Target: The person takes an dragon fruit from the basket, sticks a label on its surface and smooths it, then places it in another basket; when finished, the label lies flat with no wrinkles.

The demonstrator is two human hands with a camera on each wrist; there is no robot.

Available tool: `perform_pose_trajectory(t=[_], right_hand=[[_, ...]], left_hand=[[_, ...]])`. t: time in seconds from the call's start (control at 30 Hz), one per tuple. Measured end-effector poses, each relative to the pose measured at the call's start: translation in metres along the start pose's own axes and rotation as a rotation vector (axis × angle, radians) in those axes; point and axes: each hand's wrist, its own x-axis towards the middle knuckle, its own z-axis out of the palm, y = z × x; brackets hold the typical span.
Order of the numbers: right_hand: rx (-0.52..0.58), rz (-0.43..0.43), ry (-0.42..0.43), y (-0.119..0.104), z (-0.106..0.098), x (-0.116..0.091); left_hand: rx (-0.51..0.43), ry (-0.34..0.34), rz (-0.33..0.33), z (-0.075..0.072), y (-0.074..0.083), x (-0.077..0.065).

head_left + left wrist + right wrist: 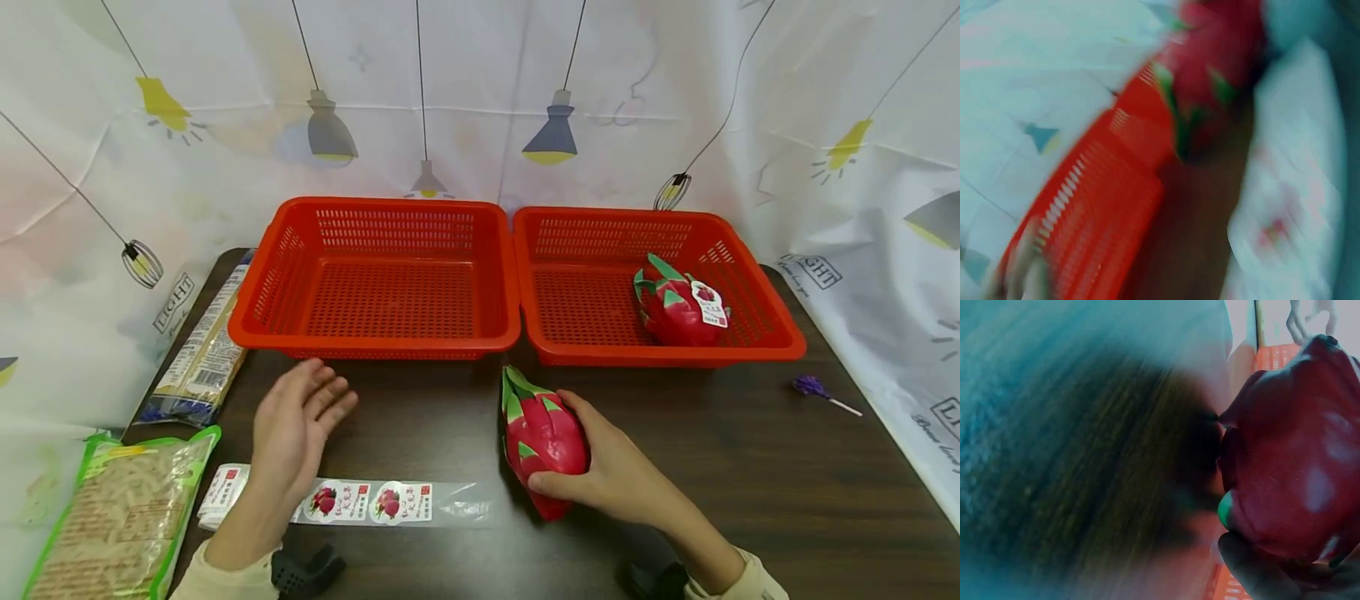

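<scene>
My right hand (600, 467) grips a red dragon fruit (551, 437) with green-tipped scales, over the table in front of the gap between two baskets. Its thumb lies along the near side and the fingers curve round the right side. The same dragon fruit (1297, 450) fills much of the right wrist view. To the left, my left hand (296, 425) is raised with loosely bent fingers and holds nothing. Below it lies a strip of round stickers (360, 502) printed with a dragon fruit picture, partly hidden by the left forearm. The left wrist view is blurred.
A red basket (375, 343) stands at the back left. Beside it, another red basket (667, 357) contains a dragon fruit (678, 312) bearing a sticker. Packaged food bags (112, 517) lie along the left edge. A purple lollipop (813, 387) is on the right.
</scene>
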Motion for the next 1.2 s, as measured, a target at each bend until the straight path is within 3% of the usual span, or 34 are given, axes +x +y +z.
perform_pose_trajectory(t=[0.07, 0.1, 0.17, 0.23, 0.3, 0.4, 0.6, 0.73, 0.87, 0.97, 1.03, 1.13, 1.2], right_hand=[[0.018, -0.002, -0.01, 0.002, 0.001, 0.0], [0.024, -0.005, -0.009, 0.002, 0.001, 0.0], [0.034, -0.005, -0.005, 0.004, 0.002, -0.001], [0.039, -0.014, 0.011, 0.005, 0.001, -0.002], [0.042, -0.024, 0.028, 0.005, 0.001, -0.003], [0.043, -0.032, 0.047, 0.005, 0.002, -0.005], [-0.028, -0.066, 0.154, -0.007, 0.005, -0.013], [-0.04, -0.196, 0.292, -0.021, 0.005, -0.019], [-0.006, -0.457, 0.385, -0.037, 0.007, -0.022], [-0.054, -0.673, 0.377, -0.051, 0.013, -0.019], [-0.123, -0.782, 0.349, -0.061, 0.018, -0.016], [-0.212, -0.86, 0.282, -0.075, 0.03, -0.01], [-0.2, -0.857, 0.194, -0.084, 0.038, -0.007]], left_hand=[[0.498, -0.225, 0.028, -0.007, -0.009, -0.02], [0.778, -0.318, 0.093, -0.01, -0.012, -0.03], [1.242, -0.422, 0.268, -0.016, -0.019, -0.045], [1.544, -0.418, 0.41, -0.019, -0.024, -0.055], [1.68, -0.393, 0.474, -0.022, -0.028, -0.058], [1.72, -0.384, 0.491, -0.027, -0.034, -0.057], [1.693, -0.394, 0.502, -0.034, -0.039, -0.056], [1.689, -0.397, 0.584, -0.035, -0.039, -0.056], [1.668, -0.402, 0.625, -0.033, -0.032, -0.059], [1.612, -0.408, 0.661, -0.029, -0.021, -0.065], [1.567, -0.419, 0.726, -0.024, -0.014, -0.07], [1.508, -0.428, 0.862, -0.017, -0.008, -0.078], [1.475, -0.44, 0.959, -0.013, -0.006, -0.081]])
